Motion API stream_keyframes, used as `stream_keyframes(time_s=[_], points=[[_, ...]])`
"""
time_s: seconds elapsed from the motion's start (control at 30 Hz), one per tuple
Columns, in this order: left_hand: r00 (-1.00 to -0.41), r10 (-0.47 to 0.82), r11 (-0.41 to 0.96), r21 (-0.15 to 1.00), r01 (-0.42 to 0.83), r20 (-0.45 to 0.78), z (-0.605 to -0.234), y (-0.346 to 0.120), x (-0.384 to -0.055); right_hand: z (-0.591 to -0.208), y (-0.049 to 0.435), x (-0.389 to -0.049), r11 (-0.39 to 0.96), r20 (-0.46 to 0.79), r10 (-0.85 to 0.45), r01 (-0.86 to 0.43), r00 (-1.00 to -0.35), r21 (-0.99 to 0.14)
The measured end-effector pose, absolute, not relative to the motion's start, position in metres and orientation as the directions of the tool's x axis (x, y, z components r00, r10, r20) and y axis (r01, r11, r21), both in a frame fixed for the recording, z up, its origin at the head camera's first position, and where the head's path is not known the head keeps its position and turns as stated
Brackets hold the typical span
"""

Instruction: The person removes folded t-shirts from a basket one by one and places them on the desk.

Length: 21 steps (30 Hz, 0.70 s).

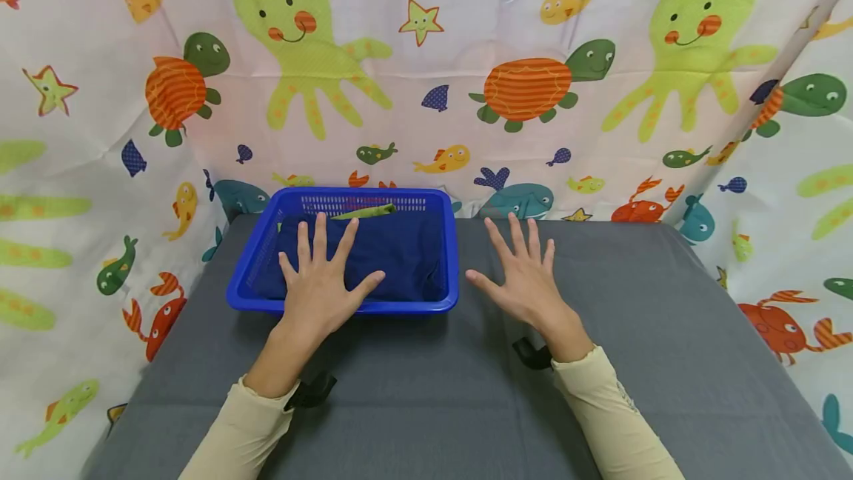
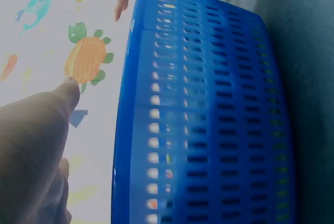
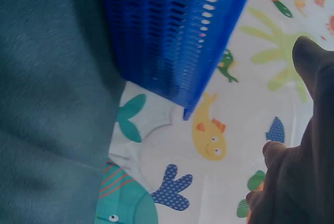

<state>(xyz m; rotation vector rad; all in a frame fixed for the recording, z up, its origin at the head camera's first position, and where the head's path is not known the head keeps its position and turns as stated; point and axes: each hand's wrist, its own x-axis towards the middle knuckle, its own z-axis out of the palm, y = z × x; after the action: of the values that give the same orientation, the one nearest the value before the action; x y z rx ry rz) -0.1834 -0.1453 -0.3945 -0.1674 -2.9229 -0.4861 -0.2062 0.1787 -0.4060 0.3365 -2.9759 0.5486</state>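
A blue plastic basket (image 1: 343, 307) with slotted walls stands toward the back left of the table. Dark navy cloth (image 1: 400, 258) fills most of it, and a green strip-like item (image 1: 365, 212) lies along its back side. My left hand (image 1: 318, 287) is spread, fingers apart, above the basket's front rim, holding nothing. To the right of the basket, my right hand (image 1: 526, 276) hovers with fingers spread, also holding nothing. The left wrist view shows the basket's slotted wall (image 2: 209, 109) beside my thumb. In the right wrist view, a basket corner (image 3: 172, 41) appears apart from my fingers.
A grey cloth (image 1: 666, 332) covers the table. Behind it and along both sides hangs a white curtain (image 1: 426, 154) printed with sea animals. Each wrist carries a black band (image 1: 313, 391) below the hand.
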Motion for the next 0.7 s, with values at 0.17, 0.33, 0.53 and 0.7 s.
stream_keyframes(time_s=[0.17,0.33,0.53,0.7], points=[[-0.977,0.081,0.944,0.299,0.139,0.199,-0.395,-0.154,-0.185,-0.404,0.182,-0.212,0.905,0.123,-0.246,-0.273,-0.962,-0.327],[-0.969,0.088,0.927,0.337,0.164,0.231,-0.398,-0.165,-0.188,-0.4,0.181,-0.217,0.849,0.129,-0.31,-0.336,-0.942,-0.408],[-0.954,0.083,0.903,0.384,0.194,0.288,-0.4,-0.185,-0.191,-0.396,0.173,-0.22,0.71,0.126,-0.394,-0.389,-0.91,-0.587],[-0.95,0.085,0.87,0.443,0.219,0.302,-0.401,-0.2,-0.195,-0.39,0.169,-0.224,0.57,0.108,-0.464,-0.389,-0.879,-0.724]])
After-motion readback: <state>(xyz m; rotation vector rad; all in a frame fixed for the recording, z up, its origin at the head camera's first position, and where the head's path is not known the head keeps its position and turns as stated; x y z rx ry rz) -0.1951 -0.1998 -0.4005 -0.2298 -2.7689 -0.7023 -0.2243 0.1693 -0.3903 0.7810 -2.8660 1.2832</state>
